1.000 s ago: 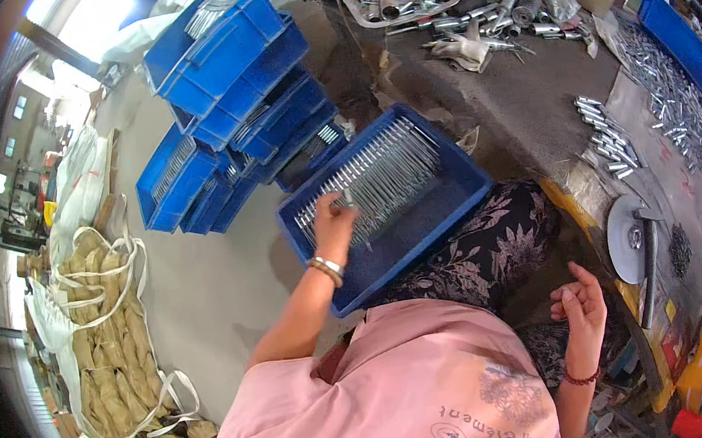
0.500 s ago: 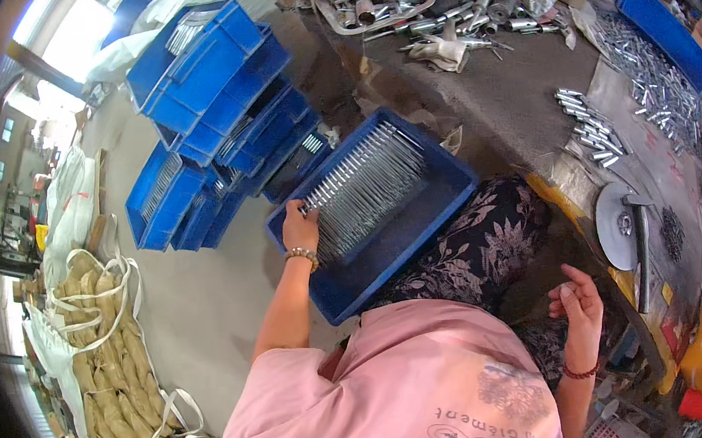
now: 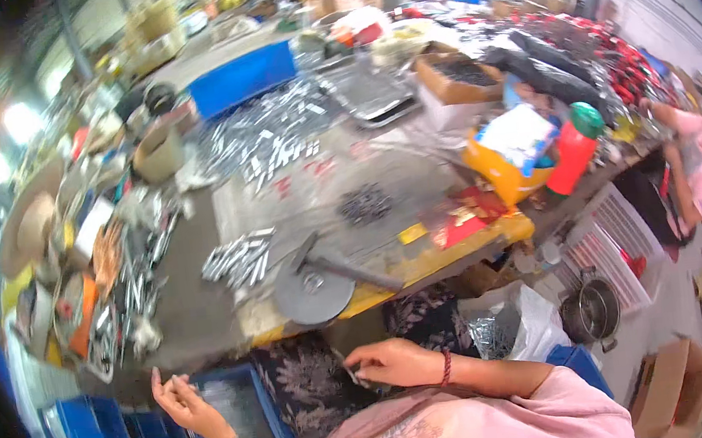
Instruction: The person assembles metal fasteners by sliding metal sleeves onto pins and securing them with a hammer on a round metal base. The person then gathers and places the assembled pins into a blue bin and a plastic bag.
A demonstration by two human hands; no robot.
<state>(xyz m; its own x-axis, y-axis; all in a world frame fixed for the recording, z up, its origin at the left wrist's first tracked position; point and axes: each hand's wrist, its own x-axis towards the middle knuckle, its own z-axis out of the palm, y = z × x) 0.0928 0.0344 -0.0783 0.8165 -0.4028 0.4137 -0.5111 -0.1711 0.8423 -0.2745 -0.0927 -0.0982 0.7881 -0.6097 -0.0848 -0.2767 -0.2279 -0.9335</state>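
Observation:
My left hand (image 3: 187, 405) hovers over the blue bin (image 3: 283, 423) beside my leg, index finger stretched out and the other fingers loosely bent. I see nothing in it. In front of my lap is my right hand (image 3: 392, 363), fingers drawn together in a pinch; blur hides what they may hold. On the workbench ahead, a hammer (image 3: 348, 269) rests across a round metal disc (image 3: 314, 291). Left of the disc lies a small pile of shiny metal tubes (image 3: 240, 258). Small dark pieces (image 3: 365, 204) form a heap beyond the hammer.
A larger spread of metal parts (image 3: 270, 138) lies before an upright blue bin (image 3: 242, 78). Tools crowd the bench's left end. A red bottle with a green cap (image 3: 575, 148) stands at the right. Another person (image 3: 699, 157) sits far right, near a metal pot (image 3: 592, 311).
My view has swung right from the bin of metal rods to the bench. My left hand has let go of the rods' end. The right hand has come in front of my lap, fingers closing.

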